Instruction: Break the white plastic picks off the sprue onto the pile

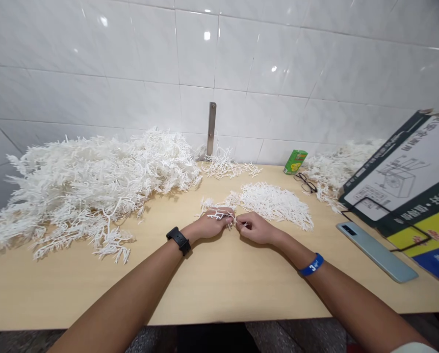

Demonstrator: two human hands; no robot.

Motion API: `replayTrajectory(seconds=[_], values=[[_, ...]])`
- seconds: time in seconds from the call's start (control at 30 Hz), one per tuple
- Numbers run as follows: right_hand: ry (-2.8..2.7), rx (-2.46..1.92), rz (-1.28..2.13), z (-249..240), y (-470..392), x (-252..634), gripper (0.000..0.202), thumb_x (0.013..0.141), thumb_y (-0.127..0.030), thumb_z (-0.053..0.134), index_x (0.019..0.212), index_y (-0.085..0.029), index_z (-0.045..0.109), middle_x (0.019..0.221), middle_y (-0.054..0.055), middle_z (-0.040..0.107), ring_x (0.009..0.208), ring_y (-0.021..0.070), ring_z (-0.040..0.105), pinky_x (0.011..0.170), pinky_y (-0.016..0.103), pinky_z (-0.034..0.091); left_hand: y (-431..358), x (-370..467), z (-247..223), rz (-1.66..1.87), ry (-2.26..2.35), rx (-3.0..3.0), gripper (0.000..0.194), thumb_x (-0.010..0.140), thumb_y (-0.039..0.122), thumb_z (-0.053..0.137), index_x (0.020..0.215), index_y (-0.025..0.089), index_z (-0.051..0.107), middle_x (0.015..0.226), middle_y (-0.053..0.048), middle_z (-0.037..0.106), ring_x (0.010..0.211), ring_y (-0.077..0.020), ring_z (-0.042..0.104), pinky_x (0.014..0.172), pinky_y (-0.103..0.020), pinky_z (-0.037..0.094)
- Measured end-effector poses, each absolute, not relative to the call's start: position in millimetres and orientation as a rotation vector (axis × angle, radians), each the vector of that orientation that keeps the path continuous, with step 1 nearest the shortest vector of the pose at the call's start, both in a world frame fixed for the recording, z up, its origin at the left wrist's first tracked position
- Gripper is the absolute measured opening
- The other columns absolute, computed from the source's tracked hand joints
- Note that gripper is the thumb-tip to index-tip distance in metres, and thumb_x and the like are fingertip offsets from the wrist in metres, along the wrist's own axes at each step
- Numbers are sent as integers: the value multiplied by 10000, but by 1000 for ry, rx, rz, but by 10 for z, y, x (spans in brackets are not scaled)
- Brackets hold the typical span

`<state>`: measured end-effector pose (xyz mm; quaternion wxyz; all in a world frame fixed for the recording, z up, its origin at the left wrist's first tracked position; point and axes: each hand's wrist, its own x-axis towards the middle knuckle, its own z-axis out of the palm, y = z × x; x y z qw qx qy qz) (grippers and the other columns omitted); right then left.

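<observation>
"Lot one, your left hand?"
"Thumb and fingers clamped on a white branched sprig, which sits mid-table, part of it across the back of your hand."
"Lot two, your right hand?"
"Thumb and fingertips drawn together, just beside your left fingertips. Whether they grip the sprig, I cannot tell."
"Wrists?"
"Yours: black watch, left; blue wristband, right."
"On the table?"
"Beyond your hands, one pile of short white pieces. To your left, one large heap of white branches. By the metal strip, one small white tangle. To your right: green box, glasses, another white heap, phone, large printed box."
</observation>
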<state>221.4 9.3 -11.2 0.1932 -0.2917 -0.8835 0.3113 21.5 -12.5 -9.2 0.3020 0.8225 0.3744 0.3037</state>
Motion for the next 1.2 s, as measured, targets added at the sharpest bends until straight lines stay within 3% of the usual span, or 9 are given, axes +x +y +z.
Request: replayTrajectory(seconds=[0.23,0.3,0.37,0.43,0.57,0.87,0.93,1.03,1.2], values=[[-2040,-1189,333,7,192,2411,195,844,-244,436,697,-179,546,682,39,558,672,167,487,630,282,356,-56,184,-151,1119,1405,1947,233,913,343,416,821,203,578,913,-61,653,900,-204,586,878,-327,452],[-1923,-1317,123,28,285,2511,173,826,-248,474,886,-171,617,902,97,630,866,228,538,765,332,392,-41,177,-139,1175,1458,1833,224,894,351,452,797,200,587,935,-71,667,930,-213,592,897,-328,449],[-1867,-1383,31,25,345,2564,301,806,-243,496,1074,-167,609,1105,137,610,1036,277,520,876,389,385,-41,177,-107,1178,1478,1738,213,867,359,497,788,194,607,975,-79,675,969,-222,592,920,-330,443],[-1866,-1371,119,10,337,2534,321,817,-259,494,1102,-166,607,1120,134,608,1022,266,538,873,390,406,-55,186,-70,1175,1506,1707,221,858,373,518,793,190,623,994,-81,676,989,-226,589,940,-335,431],[-2035,-1178,535,-37,179,2304,220,865,-308,481,914,-176,651,920,73,658,806,186,582,721,310,446,-99,220,-41,1217,1445,1817,327,936,422,391,841,201,612,955,-62,666,943,-202,593,913,-319,427],[-2019,-1059,915,-197,174,2215,274,842,-389,576,1012,-183,637,944,58,664,858,178,599,770,311,467,-128,249,-123,1008,1333,1888,553,978,509,173,906,193,620,1000,-78,673,1014,-202,594,982,-336,418],[-1938,-1010,1044,-205,167,2197,306,828,-420,593,1019,-184,630,943,57,660,855,175,599,758,306,478,-134,255,-130,976,1322,1861,554,969,530,197,1064,198,631,1131,-93,666,1148,-218,558,1051,-356,376],[-1858,-908,1229,-188,142,2097,315,816,-462,600,933,-172,636,873,45,648,797,159,590,733,293,483,-136,266,-129,1012,1280,1857,545,967,519,240,1269,201,563,1372,-100,543,1324,-216,434,1137,-378,285],[-1822,-865,1322,-175,191,1862,365,798,-516,599,829,-153,628,728,24,612,658,133,536,642,273,444,-113,243,-140,1006,1193,1891,570,965,533,237,1303,204,559,1416,-78,508,1346,-201,414,1149,-383,282]])
